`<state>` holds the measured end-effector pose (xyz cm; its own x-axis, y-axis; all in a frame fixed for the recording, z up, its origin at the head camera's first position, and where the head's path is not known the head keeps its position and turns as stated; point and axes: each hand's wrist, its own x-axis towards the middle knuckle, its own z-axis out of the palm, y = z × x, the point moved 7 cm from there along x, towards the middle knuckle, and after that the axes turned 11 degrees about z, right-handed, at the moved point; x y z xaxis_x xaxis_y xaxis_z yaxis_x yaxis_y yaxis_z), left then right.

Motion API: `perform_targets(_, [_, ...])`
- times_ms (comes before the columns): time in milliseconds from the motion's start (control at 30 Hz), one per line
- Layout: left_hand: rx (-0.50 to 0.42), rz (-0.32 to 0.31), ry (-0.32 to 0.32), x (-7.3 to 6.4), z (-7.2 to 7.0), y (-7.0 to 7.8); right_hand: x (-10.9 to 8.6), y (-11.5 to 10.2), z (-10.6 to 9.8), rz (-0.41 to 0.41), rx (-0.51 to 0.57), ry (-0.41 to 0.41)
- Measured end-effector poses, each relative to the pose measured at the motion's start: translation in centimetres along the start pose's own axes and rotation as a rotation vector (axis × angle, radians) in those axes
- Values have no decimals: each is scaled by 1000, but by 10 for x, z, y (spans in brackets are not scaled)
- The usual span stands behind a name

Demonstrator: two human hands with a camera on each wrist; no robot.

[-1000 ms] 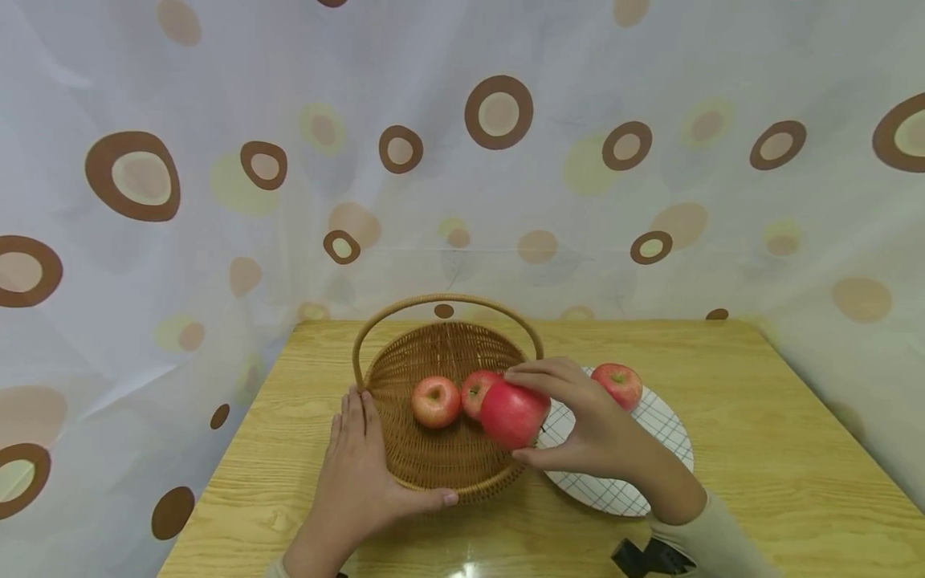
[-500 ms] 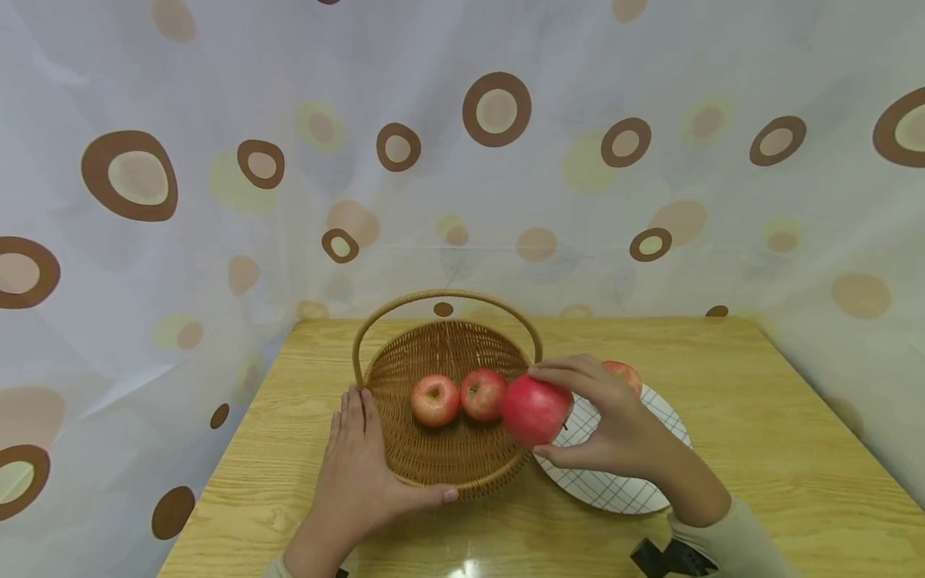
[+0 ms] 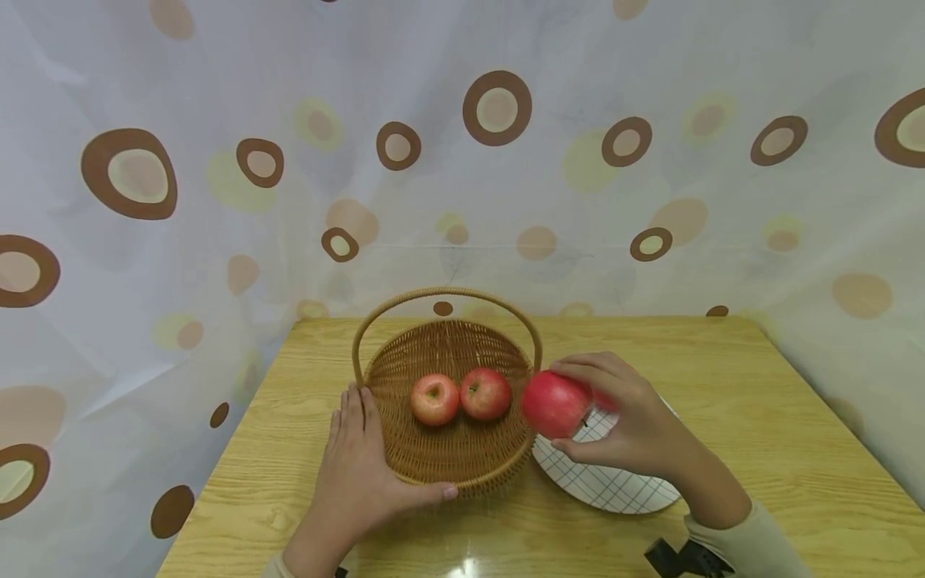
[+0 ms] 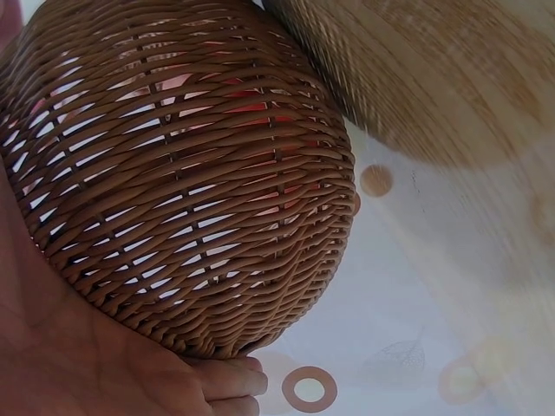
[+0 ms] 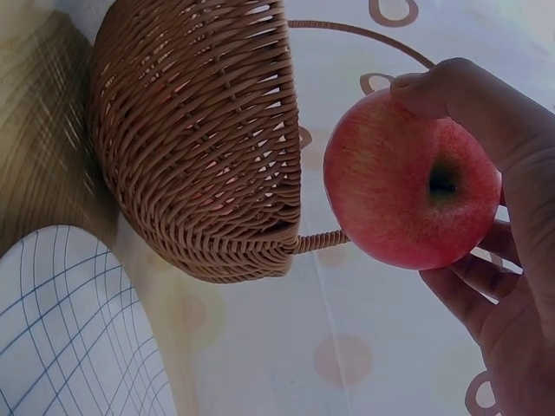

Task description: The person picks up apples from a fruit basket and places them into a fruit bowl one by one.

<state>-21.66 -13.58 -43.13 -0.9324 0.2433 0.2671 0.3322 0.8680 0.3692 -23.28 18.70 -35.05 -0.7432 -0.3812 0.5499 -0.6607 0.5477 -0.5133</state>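
Observation:
A red apple [image 3: 555, 404] is pinched between the thumb and fingers of my right hand [image 3: 639, 421], just off the basket's right rim and above the plate. Its stem hollow faces the right wrist camera. The brown wicker basket [image 3: 451, 467] with a hoop handle holds two apples side by side, a lighter left apple [image 3: 435, 400] and a redder right apple [image 3: 486, 394]. My left hand [image 3: 361, 474] rests along the basket's left and front rim, fingers straight and thumb stretched out. In the left wrist view the palm [image 4: 104, 364] lies against the woven outside.
A round white plate [image 3: 614, 490] with a grid pattern sits right of the basket. Another apple [image 3: 605, 400] shows there, mostly hidden behind my right hand. Wooden table [image 3: 766, 417] extends to the right, and a spotted curtain [image 3: 564, 193] hangs behind.
My right hand has carried the apple to the right, from over the basket's right side to over the plate, covering more of the apple behind it. The left hand stays put.

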Motion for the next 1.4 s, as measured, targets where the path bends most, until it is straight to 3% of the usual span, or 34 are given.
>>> perform_targets(633, [13, 13, 13, 2, -2, 0, -8, 13, -3, -9, -35, 26])
perform_targets(1067, [-1, 3, 6, 2, -1, 0, -8, 32, -4, 47, -124, 22])
perform_targets(1400, [6, -2, -4, 1, -1, 0, -5, 57, 1, 144, -146, 0])
